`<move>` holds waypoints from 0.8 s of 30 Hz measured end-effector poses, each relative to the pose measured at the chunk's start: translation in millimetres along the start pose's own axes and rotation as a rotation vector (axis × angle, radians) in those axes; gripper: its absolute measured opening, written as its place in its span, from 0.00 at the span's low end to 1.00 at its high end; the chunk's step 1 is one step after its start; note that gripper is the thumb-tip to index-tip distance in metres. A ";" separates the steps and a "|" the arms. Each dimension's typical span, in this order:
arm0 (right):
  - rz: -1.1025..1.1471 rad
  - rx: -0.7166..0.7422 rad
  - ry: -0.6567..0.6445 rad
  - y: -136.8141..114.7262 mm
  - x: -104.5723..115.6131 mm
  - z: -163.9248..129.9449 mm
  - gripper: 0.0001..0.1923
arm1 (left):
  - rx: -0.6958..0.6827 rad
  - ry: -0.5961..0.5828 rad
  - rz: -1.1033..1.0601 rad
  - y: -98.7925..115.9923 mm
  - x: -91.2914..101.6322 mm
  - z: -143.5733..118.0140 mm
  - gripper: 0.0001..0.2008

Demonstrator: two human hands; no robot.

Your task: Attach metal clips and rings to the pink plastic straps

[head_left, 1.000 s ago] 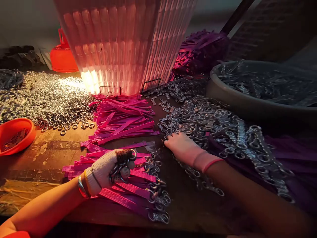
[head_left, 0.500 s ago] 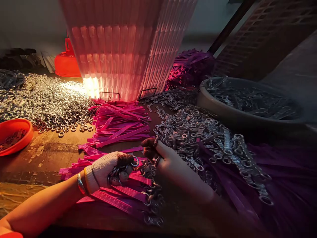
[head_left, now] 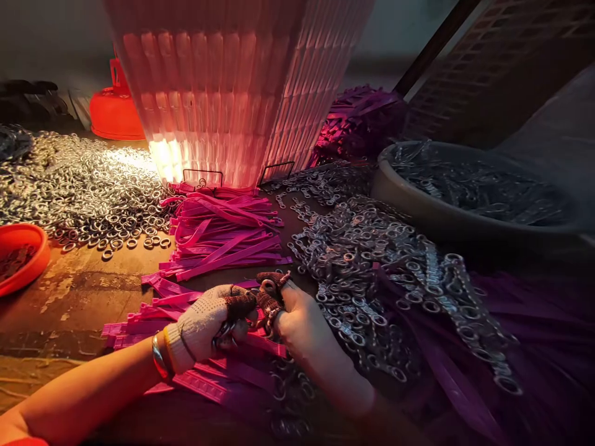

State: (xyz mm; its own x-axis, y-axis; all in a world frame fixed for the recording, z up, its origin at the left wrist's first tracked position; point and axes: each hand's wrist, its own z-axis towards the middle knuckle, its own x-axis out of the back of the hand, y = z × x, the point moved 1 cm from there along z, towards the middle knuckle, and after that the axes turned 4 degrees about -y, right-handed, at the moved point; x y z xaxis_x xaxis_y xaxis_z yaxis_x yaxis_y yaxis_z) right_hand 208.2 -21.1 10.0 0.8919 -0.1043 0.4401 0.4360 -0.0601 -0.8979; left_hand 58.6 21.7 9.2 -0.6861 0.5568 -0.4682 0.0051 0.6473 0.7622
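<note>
Meeting above pink straps (head_left: 223, 238) strewn over a worn tabletop (head_left: 79, 291): gloved left hand (head_left: 209, 322) closing around a cluster of metal clasps (head_left: 225, 331), right hand (head_left: 297, 325) pinching a single metal ring (head_left: 268, 286) between dark-capped fingertips (head_left: 274, 279). Glinting alongside, heaps of loose rings (head_left: 93, 186) and hooks (head_left: 367, 248), a grey basin (head_left: 418, 210), an orange bowl (head_left: 23, 260), a glowing ribbed lamp (head_left: 232, 93).

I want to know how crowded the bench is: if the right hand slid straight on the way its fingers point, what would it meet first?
The right hand points up-left and already meets the gloved left hand; past that, probably the pink straps, depth unclear.
</note>
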 end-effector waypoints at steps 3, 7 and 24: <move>-0.405 0.096 -0.071 -12.7 1.3 -2.0 0.23 | -0.045 0.003 0.121 -2.2 5.9 3.9 0.15; -0.931 0.093 -0.344 -36.4 7.1 2.2 0.12 | -0.027 0.043 0.172 3.9 12.6 7.8 0.12; 0.235 -0.134 0.231 -2.2 52.3 3.0 0.04 | -0.240 0.163 1.017 57.9 23.1 72.5 0.05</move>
State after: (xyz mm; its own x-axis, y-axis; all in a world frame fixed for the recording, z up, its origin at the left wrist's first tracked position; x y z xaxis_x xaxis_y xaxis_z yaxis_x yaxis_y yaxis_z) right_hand 254.3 -23.4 35.0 0.9087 -0.3513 0.2256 0.1888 -0.1361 -0.9725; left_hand 95.9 109.8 10.2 -0.5291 0.6912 0.4923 0.5007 -0.2142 0.8387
